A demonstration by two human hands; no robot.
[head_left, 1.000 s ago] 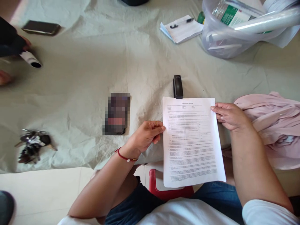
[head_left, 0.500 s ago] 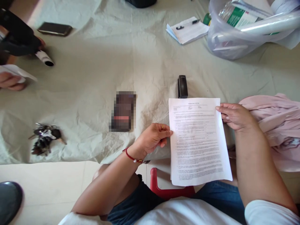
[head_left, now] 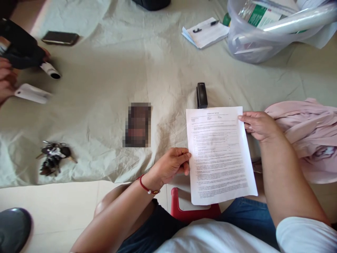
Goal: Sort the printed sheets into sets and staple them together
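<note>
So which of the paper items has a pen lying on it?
The white notepad at the top, beside the plastic tub: a black pen lies across it. The printed sheet held between left hand and right hand carries none.

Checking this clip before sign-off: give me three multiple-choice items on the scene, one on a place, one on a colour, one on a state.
1. Where is the stapler?
A. just beyond the printed sheet's top edge
B. beside the keys
C. in the plastic tub

2. What colour is the wrist band on the left hand?
A. blue
B. red
C. green

3. How is the printed sheet held?
A. crumpled in one fist
B. lying untouched
C. by both side edges, left hand and right hand

Answers: 1 A, it lies on the cloth above the sheet. 2 B, the band is red. 3 C, fingers pinch each edge.
</note>
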